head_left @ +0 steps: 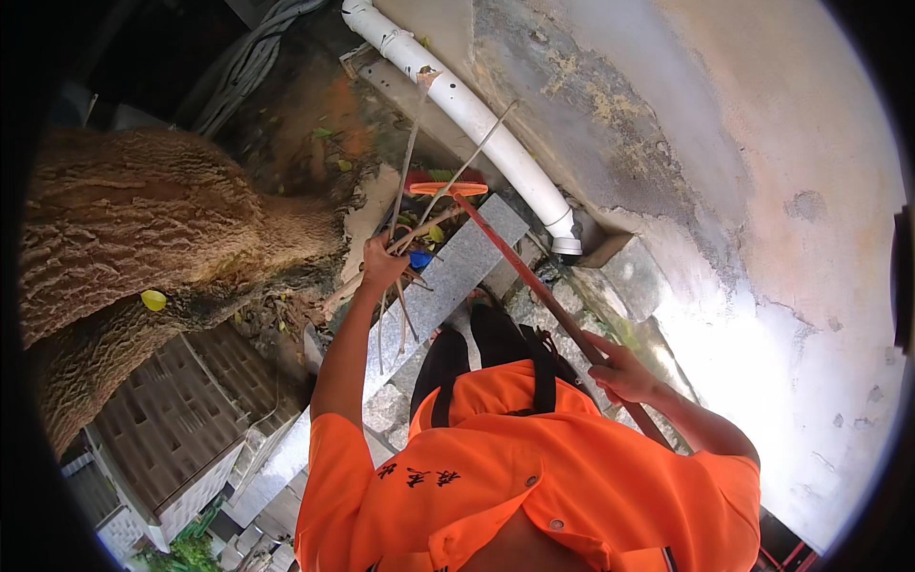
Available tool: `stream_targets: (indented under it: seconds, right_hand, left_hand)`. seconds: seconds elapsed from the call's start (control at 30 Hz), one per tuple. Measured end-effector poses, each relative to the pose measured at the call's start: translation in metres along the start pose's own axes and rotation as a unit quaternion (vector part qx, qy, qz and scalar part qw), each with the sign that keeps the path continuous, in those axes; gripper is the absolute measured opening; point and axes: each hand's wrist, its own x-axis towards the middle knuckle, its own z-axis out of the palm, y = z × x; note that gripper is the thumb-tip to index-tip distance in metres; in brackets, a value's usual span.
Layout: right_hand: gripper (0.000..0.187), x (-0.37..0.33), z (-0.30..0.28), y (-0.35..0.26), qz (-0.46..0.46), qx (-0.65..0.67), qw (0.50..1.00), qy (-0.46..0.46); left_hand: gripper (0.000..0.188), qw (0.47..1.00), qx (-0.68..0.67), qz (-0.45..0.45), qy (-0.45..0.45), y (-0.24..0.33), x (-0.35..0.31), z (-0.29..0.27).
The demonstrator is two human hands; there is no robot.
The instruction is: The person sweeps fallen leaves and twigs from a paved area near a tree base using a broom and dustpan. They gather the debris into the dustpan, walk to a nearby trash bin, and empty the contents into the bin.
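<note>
My left hand (383, 261) is closed round a loose bundle of dry sticks (411, 157), their ends poking out above and below the fist. My right hand (621, 370) grips the reddish-brown handle (534, 281) of a broom, which slants up and left. At its far end the orange broom head (448, 189), with red and green bristles, lies by the soil beyond the stone kerb. Some of the sticks cross in front of the broom head. Just right of my left hand, a small blue piece (420, 258) and yellowish leaves (436, 234) lie among the litter.
A thick tree trunk (143, 229) fills the left. The grey stone kerb (457, 262) runs diagonally before my feet. Along the stained wall (762, 162) goes a white drainpipe (477, 119). Rough paving stones (386, 410) lie underfoot, and a tiled roof-like structure (172, 410) stands lower left.
</note>
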Motion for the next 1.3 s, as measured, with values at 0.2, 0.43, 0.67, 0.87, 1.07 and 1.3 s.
stream_targets:
  seconds: [0.2,0.43,0.67,0.87,1.07,1.3]
  right_hand:
    - [0.062,0.030,0.022,0.003,0.016,0.246,0.969,-0.010]
    - [0.061,0.011,0.032,-0.012,-0.004,0.187,0.982,0.028]
    - [0.062,0.031,0.036,0.001,0.016,0.273,0.961,0.027]
    - [0.065,0.061,0.023,-0.006,-0.040,-0.048,0.998,0.004]
    - [0.066,0.084,0.052,0.004,0.022,0.164,0.985,-0.056]
    - [0.070,0.039,0.034,0.027,0.102,0.392,0.895,-0.188]
  left_hand:
    - [0.018,0.999,0.025,0.020,0.002,-0.024,0.013,-0.001]
    - [0.018,1.000,0.020,0.023,-0.002,-0.021,0.016,0.000]
    - [0.017,1.000,0.006,0.027,-0.011,-0.015,0.019,-0.005]
    - [0.017,0.999,-0.026,0.041,-0.007,-0.014,0.021,0.001]
    - [0.027,0.996,-0.049,0.071,-0.009,-0.015,0.021,0.001]
    - [0.026,0.991,-0.124,0.036,-0.027,-0.032,0.019,-0.003]
